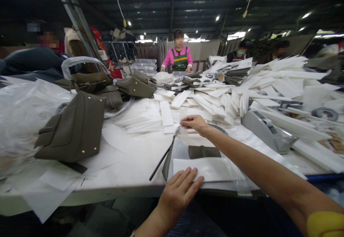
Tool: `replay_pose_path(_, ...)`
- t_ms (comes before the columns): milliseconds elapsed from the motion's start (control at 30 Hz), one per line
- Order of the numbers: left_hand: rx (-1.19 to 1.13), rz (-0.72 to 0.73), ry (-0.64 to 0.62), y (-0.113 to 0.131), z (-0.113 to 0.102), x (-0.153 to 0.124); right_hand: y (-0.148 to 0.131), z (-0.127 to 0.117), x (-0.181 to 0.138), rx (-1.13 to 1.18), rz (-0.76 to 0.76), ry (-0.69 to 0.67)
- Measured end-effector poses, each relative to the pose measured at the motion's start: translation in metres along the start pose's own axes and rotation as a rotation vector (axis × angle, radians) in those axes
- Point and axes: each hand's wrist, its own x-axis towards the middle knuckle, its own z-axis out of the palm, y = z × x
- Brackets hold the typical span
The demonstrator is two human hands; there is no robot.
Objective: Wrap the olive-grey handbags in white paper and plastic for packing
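In front of me on the table lies a dark olive handbag, its flap [204, 152] showing between white wrapping sheets. My left hand [180, 193] rests flat, fingers stretched, on the edge of a white foam strip [212, 169] that covers the bag's near part. Above the bag, my right hand [197, 124] pinches a thin strip of clear tape [184, 131]. A thin dark strap [162, 160] with a wrapped end sticks out at the bag's left side. Clear film shines over the foam strip's right end.
A grey tape dispenser [264, 131] stands to the right. White foam strips [215, 102] are heaped behind and to the right. At left are an olive handbag [77, 126], more bags and clear plastic bags [24, 111]. A person [179, 57] in an apron is across the table.
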Motion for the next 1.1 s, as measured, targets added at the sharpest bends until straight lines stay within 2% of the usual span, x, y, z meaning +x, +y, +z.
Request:
replay_pose_path(167,0.026,-0.001,-0.005,0.001,0.001,0.002,-0.027,0.002,-0.01,0.001,-0.104,-0.024)
replay_pose_path(267,0.043,-0.01,-0.01,0.002,0.0,0.003,-0.04,-0.001,-0.036,-0.043,-0.22,-0.069)
replay_pose_path(367,0.029,-0.01,-0.049,0.0,-0.004,0.006,-0.042,-0.003,-0.074,-0.146,-0.362,-0.11)
replay_pose_path(500,-0.065,0.016,-0.123,-0.008,-0.01,0.01,-0.021,0.001,-0.127,-0.285,-0.445,-0.132)
replay_pose_path(633,-0.232,-0.022,-0.039,-0.015,-0.007,0.01,0.009,0.003,-0.163,-0.304,-0.572,-0.285)
replay_pose_path(700,-0.273,-0.032,0.013,-0.017,-0.004,0.007,0.02,0.002,-0.173,-0.292,-0.627,-0.324)
replay_pose_path(900,-0.235,-0.024,0.111,-0.016,-0.001,-0.008,0.033,0.0,-0.188,-0.368,-0.786,-0.304)
replay_pose_path(1100,-0.243,-0.181,0.121,-0.011,0.004,-0.026,0.043,0.002,-0.196,-0.43,-0.868,-0.268)
